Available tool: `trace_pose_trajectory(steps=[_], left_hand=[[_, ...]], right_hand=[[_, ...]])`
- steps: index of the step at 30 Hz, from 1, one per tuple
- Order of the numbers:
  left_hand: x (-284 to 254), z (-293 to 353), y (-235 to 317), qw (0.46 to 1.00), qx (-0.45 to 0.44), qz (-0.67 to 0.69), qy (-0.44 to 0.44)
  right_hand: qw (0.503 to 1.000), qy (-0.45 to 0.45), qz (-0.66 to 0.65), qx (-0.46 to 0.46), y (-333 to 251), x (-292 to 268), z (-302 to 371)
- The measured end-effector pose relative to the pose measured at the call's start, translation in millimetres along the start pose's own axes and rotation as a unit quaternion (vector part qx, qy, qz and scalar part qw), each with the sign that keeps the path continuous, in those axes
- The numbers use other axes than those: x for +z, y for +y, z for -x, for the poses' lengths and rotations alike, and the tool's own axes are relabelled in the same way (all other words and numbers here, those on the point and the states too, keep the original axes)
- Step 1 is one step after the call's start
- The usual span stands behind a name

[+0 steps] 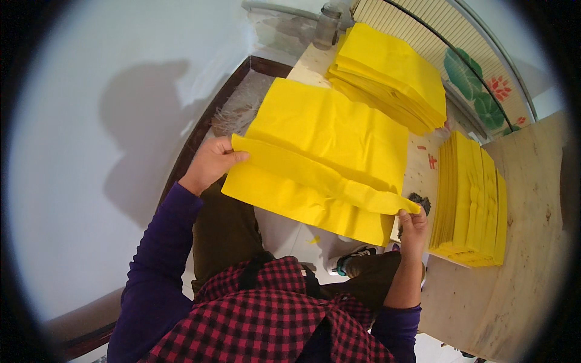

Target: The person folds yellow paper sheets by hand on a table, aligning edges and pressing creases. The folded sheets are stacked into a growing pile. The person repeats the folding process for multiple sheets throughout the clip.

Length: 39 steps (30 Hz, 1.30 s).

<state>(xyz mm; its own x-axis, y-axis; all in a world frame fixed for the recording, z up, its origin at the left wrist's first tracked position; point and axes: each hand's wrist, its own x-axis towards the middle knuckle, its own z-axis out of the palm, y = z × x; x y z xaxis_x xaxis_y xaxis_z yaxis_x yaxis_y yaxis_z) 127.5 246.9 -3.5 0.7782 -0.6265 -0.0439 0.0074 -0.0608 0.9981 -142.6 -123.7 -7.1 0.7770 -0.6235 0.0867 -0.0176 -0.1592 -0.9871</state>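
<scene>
A large yellow fabric sheet (327,121) spreads out in front of me, partly over the table's near edge. A folded strip of the same yellow material runs across it, stretched between my two hands. At the strip's left end my left hand (212,160) pinches the corner between thumb and fingers. My right hand (414,227) grips the strip's right end, lower and nearer to me. The sheet's near part hangs below the strip, above my lap. Whether the strip is a fold of the sheet or a separate piece, I cannot tell.
A thick stack of yellow sheets (387,66) lies at the back of the wooden table (520,199). Another folded yellow stack (469,199) is at the right. Behind them stand a clear jar (327,27) and a slatted panel (436,36) with painted flowers. A white wall (78,181) rises at left.
</scene>
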Motion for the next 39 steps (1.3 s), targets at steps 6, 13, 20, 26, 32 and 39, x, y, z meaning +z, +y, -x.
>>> trace_pose_trajectory(steps=[6,13,20,26,32,39], left_hand=[[0,2,12,0.997,-0.070,0.006,0.009],[-10,-9,3,0.999,-0.031,-0.039,0.012],[1,-13,-1,0.998,-0.044,0.021,0.045],[7,-7,17,0.989,-0.123,-0.036,0.080],[10,-11,7,0.991,-0.022,-0.042,0.123],[12,-15,-11,0.956,0.025,-0.231,0.182]], right_hand=[[0.999,0.034,-0.009,-0.030,-4,5,-1],[0.992,0.095,0.049,-0.063,-5,24,-10],[0.988,0.098,0.104,-0.048,1,30,-20],[0.990,0.094,0.102,-0.033,7,33,-22],[0.986,0.103,0.121,-0.045,8,35,-25],[0.984,0.114,0.130,-0.037,16,32,-26]])
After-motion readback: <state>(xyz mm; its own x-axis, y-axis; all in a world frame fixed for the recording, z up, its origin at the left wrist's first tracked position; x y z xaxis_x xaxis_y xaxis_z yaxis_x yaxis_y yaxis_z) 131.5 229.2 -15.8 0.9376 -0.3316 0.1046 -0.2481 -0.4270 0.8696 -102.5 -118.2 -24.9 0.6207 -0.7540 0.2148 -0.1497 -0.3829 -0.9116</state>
